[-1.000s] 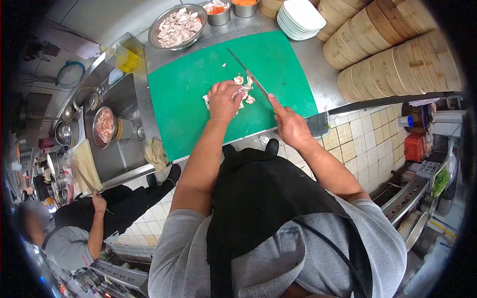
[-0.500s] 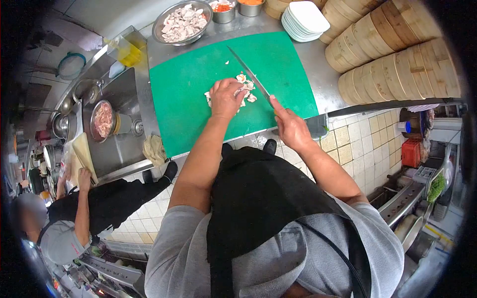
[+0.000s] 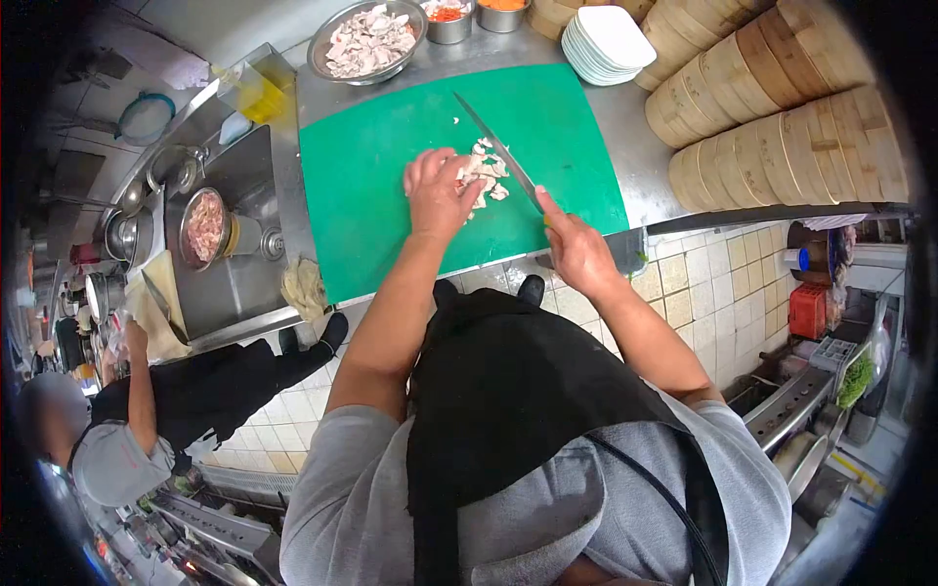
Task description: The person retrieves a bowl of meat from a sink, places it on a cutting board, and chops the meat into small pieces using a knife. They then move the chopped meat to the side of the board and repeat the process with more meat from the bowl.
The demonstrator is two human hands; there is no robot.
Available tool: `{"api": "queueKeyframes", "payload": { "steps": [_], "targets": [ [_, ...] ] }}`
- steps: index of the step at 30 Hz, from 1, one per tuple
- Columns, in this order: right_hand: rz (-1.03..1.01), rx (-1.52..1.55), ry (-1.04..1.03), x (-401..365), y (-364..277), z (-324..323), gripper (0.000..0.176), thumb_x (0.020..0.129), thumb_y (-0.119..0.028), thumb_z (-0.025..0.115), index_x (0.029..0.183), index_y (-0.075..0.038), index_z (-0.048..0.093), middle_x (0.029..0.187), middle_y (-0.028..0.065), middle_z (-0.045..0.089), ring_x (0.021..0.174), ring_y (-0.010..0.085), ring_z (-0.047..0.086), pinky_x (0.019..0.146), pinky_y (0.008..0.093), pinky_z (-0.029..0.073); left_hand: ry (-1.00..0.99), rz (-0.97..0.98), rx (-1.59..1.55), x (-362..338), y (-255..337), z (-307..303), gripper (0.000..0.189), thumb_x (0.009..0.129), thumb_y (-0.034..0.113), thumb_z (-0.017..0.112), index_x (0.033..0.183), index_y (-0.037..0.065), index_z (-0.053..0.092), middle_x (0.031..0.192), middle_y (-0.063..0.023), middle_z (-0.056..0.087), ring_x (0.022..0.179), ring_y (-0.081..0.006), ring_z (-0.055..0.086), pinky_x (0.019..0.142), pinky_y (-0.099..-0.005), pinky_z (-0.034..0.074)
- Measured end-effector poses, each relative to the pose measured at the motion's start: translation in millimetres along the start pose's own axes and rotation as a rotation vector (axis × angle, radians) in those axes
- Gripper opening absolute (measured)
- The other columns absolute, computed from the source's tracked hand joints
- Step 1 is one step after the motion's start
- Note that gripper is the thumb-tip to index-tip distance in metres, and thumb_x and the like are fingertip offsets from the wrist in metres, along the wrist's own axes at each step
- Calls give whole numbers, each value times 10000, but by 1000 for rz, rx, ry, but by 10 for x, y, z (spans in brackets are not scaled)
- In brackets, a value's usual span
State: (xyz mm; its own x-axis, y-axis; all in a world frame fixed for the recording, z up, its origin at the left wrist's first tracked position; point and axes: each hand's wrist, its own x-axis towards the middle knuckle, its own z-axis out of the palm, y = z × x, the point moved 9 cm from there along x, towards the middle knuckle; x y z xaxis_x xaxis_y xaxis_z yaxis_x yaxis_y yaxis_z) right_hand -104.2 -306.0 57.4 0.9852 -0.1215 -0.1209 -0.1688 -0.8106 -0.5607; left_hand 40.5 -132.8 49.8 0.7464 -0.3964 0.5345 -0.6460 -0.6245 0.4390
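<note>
A long-bladed knife (image 3: 498,148) is in my right hand (image 3: 583,256), its handle wrapped by my fingers and its blade lying slantwise over the green cutting board (image 3: 371,234). Small pale pieces of chopped meat (image 3: 486,174) form a loose pile just left of the blade. My left hand (image 3: 438,195) rests palm down against the pile's left side, fingers apart and thumb touching the pieces. Whatever lies under that palm is hidden. One small scrap sits alone farther up the board.
Behind the board stand a metal bowl of sliced meat (image 3: 371,47), tins of orange and red food, stacked white plates (image 3: 608,47) and bamboo steamers (image 3: 782,146). To the left is a sink (image 3: 234,283) with a meat bowl (image 3: 205,230). A co-worker (image 3: 127,439) stands at far left.
My left hand has shifted to the left side of the pile, and more pieces show beside the thumb. The knife stays nearly in place. The co-worker's hand has moved off the yellowish board.
</note>
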Motion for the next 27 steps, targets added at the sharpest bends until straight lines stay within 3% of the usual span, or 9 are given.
{"api": "queueKeyframes", "payload": {
  "steps": [4, 7, 11, 13, 20, 23, 25, 27],
  "targets": [
    [-29, -35, -13, -9, 25, 47, 712, 944, -54, 595, 1590, -235, 356, 973, 271, 670, 871, 472, 658, 809, 542, 531, 16, -138, 29, -130, -149, -80, 515, 752, 327, 856, 1223, 190, 700, 1289, -52, 591, 1238, -332, 494, 1092, -501, 367],
    [14, 9, 11, -45, -89, -32, 691, 972, -104, 567, 1603, -256, 328, 1014, 285, 667, 925, 471, 666, 844, 546, 533, -110, -179, -21, -207, -187, 34, 551, 757, 310, 854, 1260, 178, 672, 1306, -62, 580, 1240, -322, 495, 1085, -500, 376],
    [21, -96, -111, -5, -16, 147, 694, 972, -97, 565, 1603, -262, 329, 999, 288, 664, 912, 473, 665, 842, 546, 534, -122, -115, -126, -174, -184, 121, 487, 788, 278, 843, 1226, 127, 696, 1297, -97, 595, 1215, -334, 530, 1051, -460, 429],
    [-35, -8, 20, -10, -123, 2, 697, 972, -90, 563, 1604, -268, 329, 980, 284, 660, 893, 475, 663, 834, 543, 536, -119, -102, -155, -144, -191, 101, 482, 790, 262, 844, 1225, 119, 696, 1288, -101, 599, 1209, -338, 537, 1041, -451, 446],
    [-11, -97, -87, 46, -80, 155, 722, 953, -57, 590, 1600, -259, 339, 999, 259, 664, 880, 463, 663, 804, 540, 535, -63, -88, -271, -127, -278, 21, 316, 830, 182, 809, 1118, 91, 717, 1163, -116, 654, 1077, -325, 627, 941, -413, 528],
    [-54, -7, 36, 4, -202, 2, 701, 973, -103, 564, 1607, -281, 323, 985, 276, 656, 884, 471, 664, 825, 532, 541, -86, -74, -257, -103, -244, 35, 234, 843, 154, 790, 1061, 86, 735, 1115, -107, 676, 1049, -324, 638, 925, -411, 533],
    [30, -183, -140, 16, -68, 240, 704, 971, -103, 562, 1608, -284, 322, 992, 270, 657, 884, 463, 670, 825, 530, 542, -102, -83, -240, -119, -246, 63, 200, 849, 142, 781, 1036, 84, 744, 1096, -102, 687, 1045, -325, 638, 922, -412, 533],
    [2, -131, -104, 48, -80, 173, 708, 968, -98, 561, 1608, -285, 322, 995, 272, 655, 889, 462, 671, 826, 531, 542, -79, -63, -248, -71, -240, 58, 192, 805, 112, 790, 992, 97, 751, 1052, -84, 688, 1022, -319, 634, 912, -422, 533]
  ]
}}
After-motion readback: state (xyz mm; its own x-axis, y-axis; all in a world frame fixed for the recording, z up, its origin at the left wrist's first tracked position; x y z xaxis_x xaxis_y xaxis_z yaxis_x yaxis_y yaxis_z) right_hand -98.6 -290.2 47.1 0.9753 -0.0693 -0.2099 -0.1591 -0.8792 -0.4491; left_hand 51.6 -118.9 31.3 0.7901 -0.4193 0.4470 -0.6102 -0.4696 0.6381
